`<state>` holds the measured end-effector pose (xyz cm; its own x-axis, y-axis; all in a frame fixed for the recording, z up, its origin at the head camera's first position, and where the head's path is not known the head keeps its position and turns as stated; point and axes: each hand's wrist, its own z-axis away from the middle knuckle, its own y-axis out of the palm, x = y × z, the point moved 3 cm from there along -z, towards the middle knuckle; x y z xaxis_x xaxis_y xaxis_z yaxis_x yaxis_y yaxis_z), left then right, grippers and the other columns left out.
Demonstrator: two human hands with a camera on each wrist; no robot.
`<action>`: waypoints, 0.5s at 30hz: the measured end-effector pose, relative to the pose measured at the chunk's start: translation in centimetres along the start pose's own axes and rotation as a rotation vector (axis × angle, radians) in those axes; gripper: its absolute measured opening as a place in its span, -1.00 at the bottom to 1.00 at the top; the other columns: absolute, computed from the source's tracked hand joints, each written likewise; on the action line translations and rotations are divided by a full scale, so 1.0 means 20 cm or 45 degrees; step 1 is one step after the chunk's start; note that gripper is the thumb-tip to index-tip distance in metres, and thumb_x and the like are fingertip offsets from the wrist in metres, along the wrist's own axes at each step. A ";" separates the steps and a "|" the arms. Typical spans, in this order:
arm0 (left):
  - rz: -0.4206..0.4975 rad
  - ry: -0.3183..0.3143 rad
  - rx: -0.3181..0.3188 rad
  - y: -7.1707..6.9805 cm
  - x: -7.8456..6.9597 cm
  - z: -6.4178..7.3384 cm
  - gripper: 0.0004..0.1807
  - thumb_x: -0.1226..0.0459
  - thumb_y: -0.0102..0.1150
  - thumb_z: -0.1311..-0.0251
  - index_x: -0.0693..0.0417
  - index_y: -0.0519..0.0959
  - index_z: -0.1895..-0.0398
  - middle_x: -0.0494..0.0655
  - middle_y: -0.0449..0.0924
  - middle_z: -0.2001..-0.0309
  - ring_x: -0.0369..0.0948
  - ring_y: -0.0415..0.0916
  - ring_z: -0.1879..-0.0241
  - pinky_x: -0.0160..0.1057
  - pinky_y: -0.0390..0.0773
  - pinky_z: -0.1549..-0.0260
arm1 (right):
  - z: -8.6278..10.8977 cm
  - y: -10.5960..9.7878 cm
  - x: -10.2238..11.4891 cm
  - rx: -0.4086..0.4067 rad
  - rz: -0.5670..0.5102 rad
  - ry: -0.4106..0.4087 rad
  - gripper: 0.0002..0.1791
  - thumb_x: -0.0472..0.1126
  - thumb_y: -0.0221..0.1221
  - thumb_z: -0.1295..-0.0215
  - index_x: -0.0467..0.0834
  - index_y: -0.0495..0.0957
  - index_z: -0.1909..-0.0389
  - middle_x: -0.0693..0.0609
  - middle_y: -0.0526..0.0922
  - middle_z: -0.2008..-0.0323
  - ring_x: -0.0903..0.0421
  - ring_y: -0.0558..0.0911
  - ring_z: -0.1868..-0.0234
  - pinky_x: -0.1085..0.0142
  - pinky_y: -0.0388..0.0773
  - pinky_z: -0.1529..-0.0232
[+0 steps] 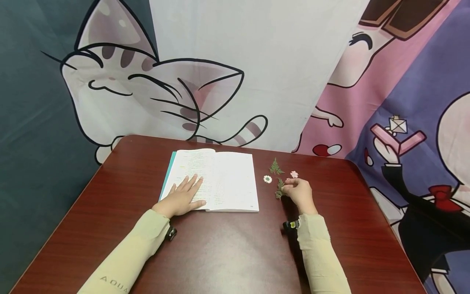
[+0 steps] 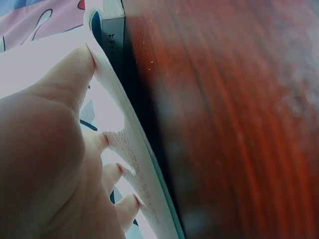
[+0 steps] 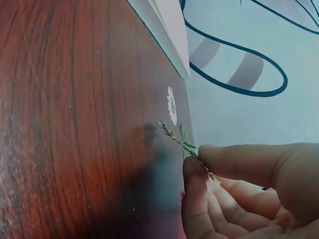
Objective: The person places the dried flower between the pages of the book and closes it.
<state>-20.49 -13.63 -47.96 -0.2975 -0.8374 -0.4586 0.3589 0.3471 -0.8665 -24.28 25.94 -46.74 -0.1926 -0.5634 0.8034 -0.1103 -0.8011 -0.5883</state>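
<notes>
An open book (image 1: 236, 179) lies on the table, its left page printed with text and its right page mostly white. My left hand (image 1: 180, 199) rests with spread fingers on the lower left page; the left wrist view shows the thumb (image 2: 70, 72) along the paper. To the right of the book, my right hand (image 1: 302, 195) pinches a small green fern leaf (image 3: 172, 133) between thumb and index finger. Beyond it lies another green fern leaf (image 1: 275, 167). A white daisy-like flower (image 1: 267, 179) lies between book and hand, and a pink flower (image 1: 294, 174) just past the fingers.
The reddish-brown wooden table (image 1: 227, 253) has rounded far corners. Behind its far edge hangs a cloth (image 1: 271, 53) printed with cartoon figures. Dark devices sit at both wrists, including a wrist camera (image 1: 291, 225) on the right.
</notes>
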 end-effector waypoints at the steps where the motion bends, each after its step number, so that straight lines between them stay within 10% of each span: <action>1: -0.005 -0.005 0.001 0.00 0.00 0.00 -0.09 -0.16 -0.01 -0.46 0.13 -0.04 -0.64 0.21 -0.20 -0.62 0.25 -0.29 -0.58 0.47 -0.21 -0.37 | 0.00 0.00 0.00 0.007 -0.024 0.019 -0.72 -0.37 0.34 -0.19 -0.41 0.66 0.08 -0.22 0.77 0.27 0.31 0.61 0.46 0.48 0.50 0.41; 15: -0.028 -0.012 -0.007 0.00 0.00 -0.01 -0.10 -0.15 0.00 -0.46 0.11 -0.05 -0.64 0.19 -0.19 -0.63 0.24 -0.30 -0.58 0.46 -0.21 -0.37 | 0.02 0.02 0.01 0.058 -0.298 0.079 -0.73 -0.47 0.23 -0.27 -0.49 0.62 0.03 -0.22 0.74 0.20 0.27 0.65 0.41 0.42 0.64 0.33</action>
<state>-20.67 -13.60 -47.97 -0.2973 -0.8487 -0.4374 0.3471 0.3307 -0.8776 -23.98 25.36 -46.84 -0.2265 -0.3490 0.9093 -0.1149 -0.9175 -0.3807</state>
